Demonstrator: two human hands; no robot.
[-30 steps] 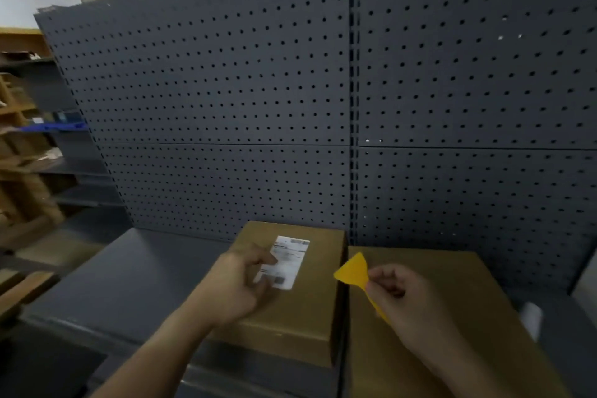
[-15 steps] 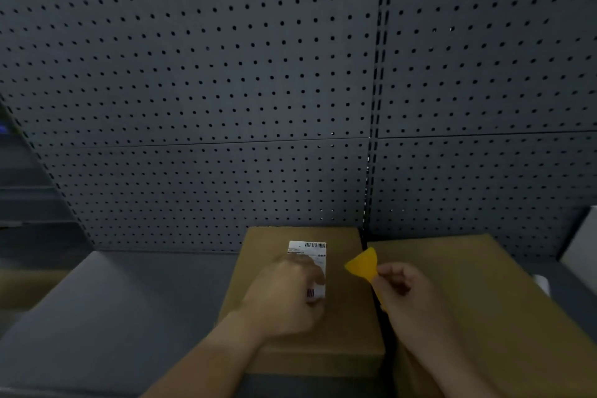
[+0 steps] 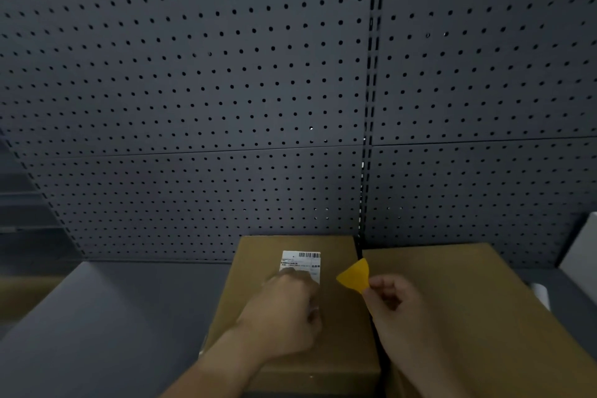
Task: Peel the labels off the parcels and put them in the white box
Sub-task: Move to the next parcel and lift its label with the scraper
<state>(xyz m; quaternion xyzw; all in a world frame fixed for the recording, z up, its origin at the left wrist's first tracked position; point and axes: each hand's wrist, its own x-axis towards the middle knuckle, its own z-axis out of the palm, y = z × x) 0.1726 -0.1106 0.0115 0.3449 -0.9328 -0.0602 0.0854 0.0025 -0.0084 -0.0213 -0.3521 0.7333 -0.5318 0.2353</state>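
The left hand (image 3: 284, 313) lies on top of the left parcel (image 3: 294, 310), with its fingers (image 3: 292, 275) curled over the near part of the white label (image 3: 302, 263). Whether they already pinch a lifted corner or only press on the paper cannot be told, because the hand covers that part. The far part of the label, with the barcode, lies flat beyond the fingertips. The right hand (image 3: 397, 310) holds a yellow scraper (image 3: 353, 276) pinched between thumb and fingers, its wide edge pointing toward the label, just beside it but not touching it.

A second parcel (image 3: 478, 307) stands directly to the right of the first one, under the right wrist; no label is seen on its top. At the far right edge a white object (image 3: 581, 255) shows, maybe the white box, but too little of it is visible to be sure. Both parcels rest on a grey bench (image 3: 106, 310) in front of a pegboard wall (image 3: 226, 90).

The step in hand seems to be the start of the peeling. The risks, in my judgement:
- The label can tear if it is pulled fast while most of it is glued.
- The scraper edge can dig into the cardboard if held too steeply.
- The parcel can slide on the bench if the left hand lifts its weight.
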